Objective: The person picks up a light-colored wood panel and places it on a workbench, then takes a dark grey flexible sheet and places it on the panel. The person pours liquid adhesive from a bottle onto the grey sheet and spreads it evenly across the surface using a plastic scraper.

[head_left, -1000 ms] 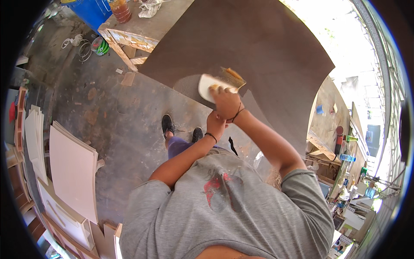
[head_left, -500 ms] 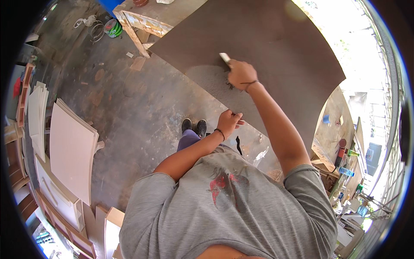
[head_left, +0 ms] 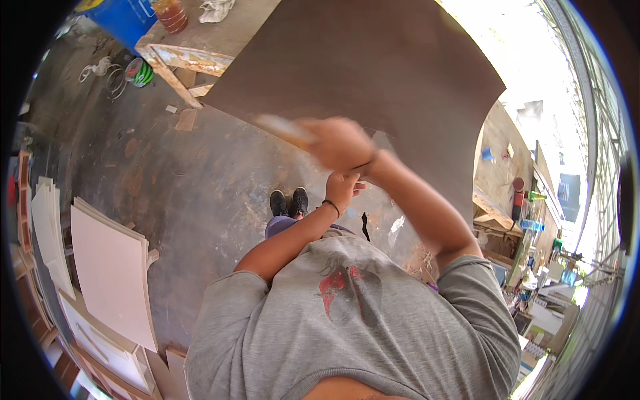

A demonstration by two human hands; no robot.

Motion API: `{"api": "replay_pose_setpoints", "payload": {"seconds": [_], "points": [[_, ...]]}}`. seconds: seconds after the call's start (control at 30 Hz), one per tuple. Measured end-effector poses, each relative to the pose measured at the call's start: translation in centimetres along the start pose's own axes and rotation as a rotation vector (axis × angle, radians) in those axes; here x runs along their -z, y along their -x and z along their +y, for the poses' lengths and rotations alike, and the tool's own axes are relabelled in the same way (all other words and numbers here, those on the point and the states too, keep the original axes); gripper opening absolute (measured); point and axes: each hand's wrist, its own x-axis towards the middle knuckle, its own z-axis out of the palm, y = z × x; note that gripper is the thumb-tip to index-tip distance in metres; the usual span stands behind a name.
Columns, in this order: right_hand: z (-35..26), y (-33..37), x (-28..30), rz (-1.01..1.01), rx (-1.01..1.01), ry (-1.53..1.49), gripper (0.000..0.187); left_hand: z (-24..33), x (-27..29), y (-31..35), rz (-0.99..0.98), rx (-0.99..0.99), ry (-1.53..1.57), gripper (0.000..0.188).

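Observation:
A large brown sheet (head_left: 333, 67) spreads out in front of me, one corner at the wooden bench. My right hand (head_left: 343, 145) is closed around a tool with a pale flat end (head_left: 283, 130), smeared by motion, so its exact kind does not show. It is over the near edge of the sheet, its tip pointing left. Just below it, my left hand (head_left: 341, 192) has its fingers curled close to the sheet's near edge. The right wrist partly covers the left fingers, and what they pinch cannot be made out.
At the upper left, a wooden bench (head_left: 190, 61) bears a jar of reddish-brown liquid (head_left: 171, 16) and a white cloth (head_left: 217, 9), beside a blue bin (head_left: 123, 23). Pale panels (head_left: 110, 270) lean at the left. A cluttered wooden workbench (head_left: 497, 213) with a bottle (head_left: 532, 225) stands at the right.
My right hand has swung from over the sheet toward me and left, bringing the tool near the left hand. The view has shifted, showing more of the bench. My left hand stays near the edge.

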Motion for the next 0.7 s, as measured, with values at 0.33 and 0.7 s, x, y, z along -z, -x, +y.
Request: {"api": "replay_pose_setpoints", "payload": {"seconds": [0.33, 0.7], "points": [[15.5, 7.1, -0.9, 0.109, -0.568, 0.213, 0.041, -2.6, -1.6, 0.6, -0.137, 0.143, 0.079, 0.026], [-0.3, 1.0, -5.8, -0.280, -0.079, 0.212, 0.050, -7.2, -4.2, -0.5, -0.328, 0.090, 0.553, 0.026]]}}
